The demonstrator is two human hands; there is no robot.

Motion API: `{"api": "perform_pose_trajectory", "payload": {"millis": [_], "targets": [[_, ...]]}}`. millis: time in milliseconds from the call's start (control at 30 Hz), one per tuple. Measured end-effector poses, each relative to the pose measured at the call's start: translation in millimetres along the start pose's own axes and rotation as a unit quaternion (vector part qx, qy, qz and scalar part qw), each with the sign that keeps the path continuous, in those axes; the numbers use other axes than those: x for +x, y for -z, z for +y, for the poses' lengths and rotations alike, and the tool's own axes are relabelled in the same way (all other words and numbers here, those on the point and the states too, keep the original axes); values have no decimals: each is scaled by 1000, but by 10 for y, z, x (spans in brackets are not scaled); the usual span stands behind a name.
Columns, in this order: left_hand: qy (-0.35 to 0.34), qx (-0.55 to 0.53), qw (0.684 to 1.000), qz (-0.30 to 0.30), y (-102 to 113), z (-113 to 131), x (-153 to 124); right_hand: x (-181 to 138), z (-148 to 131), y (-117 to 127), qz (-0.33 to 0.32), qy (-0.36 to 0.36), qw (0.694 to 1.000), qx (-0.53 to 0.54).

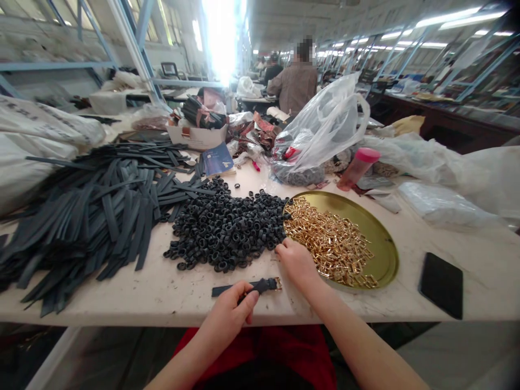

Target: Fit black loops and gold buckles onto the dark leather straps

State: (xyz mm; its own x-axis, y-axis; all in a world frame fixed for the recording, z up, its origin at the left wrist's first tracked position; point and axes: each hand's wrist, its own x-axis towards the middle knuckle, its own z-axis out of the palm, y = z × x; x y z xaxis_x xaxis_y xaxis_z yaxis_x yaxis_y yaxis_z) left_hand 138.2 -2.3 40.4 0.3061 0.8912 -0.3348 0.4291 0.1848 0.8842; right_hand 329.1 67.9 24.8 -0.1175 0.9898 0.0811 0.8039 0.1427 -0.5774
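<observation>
Strap is sitting between the left fingers, which are pinching it low over the surface, its buckle pointing out rightward from them. Right fingers are curling down beside the loops, with the tray of loose buckles lying just to their right; whether they are gripping a loop, I cannot tell. As I am judging it, good work means the left fingers holding firmly near the buckle, untwisted, while the right are separating one loop without dragging others.
</observation>
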Motion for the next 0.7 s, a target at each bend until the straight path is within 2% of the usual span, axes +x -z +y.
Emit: {"api": "perform_pose_trajectory", "payload": {"millis": [67, 133, 167, 233, 267, 300, 333, 467, 533, 600, 700], "targets": [[-9, -2, 1000, 25, -4, 44, -19, -87, -103, 18, -10, -4, 998, 59], [-21, -10, 998, 52, -24, 107, -41, -248, -238, 51, -52, -48, 971, 226], [-28, -13, 998, 60, -40, 141, -53, -338, -303, 67, -71, -82, 937, 331], [-37, -7, 998, 59, -75, 207, -83, -506, -404, 93, -79, -142, 850, 501], [-40, 3, 998, 53, -90, 237, -100, -578, -436, 100, -68, -159, 825, 539], [-42, 18, 998, 45, -101, 264, -119, -640, -455, 103, -54, -168, 814, 554], [-42, 34, 998, 33, -107, 288, -138, -693, -462, 103, -43, -170, 815, 553], [-40, 76, 996, -23, -108, 353, -211, -831, -437, 83, -31, -152, 851, 502], [-39, 72, 996, -36, -122, 361, -244, -869, -427, 71, -55, -151, 843, 513], [-49, 55, 997, -24, -149, 348, -277, -897, -434, 67, -76, -156, 828, 534], [-66, 7, 998, -13, -176, 310, -324, -941, -473, 70, -71, -167, 818, 546]]}}
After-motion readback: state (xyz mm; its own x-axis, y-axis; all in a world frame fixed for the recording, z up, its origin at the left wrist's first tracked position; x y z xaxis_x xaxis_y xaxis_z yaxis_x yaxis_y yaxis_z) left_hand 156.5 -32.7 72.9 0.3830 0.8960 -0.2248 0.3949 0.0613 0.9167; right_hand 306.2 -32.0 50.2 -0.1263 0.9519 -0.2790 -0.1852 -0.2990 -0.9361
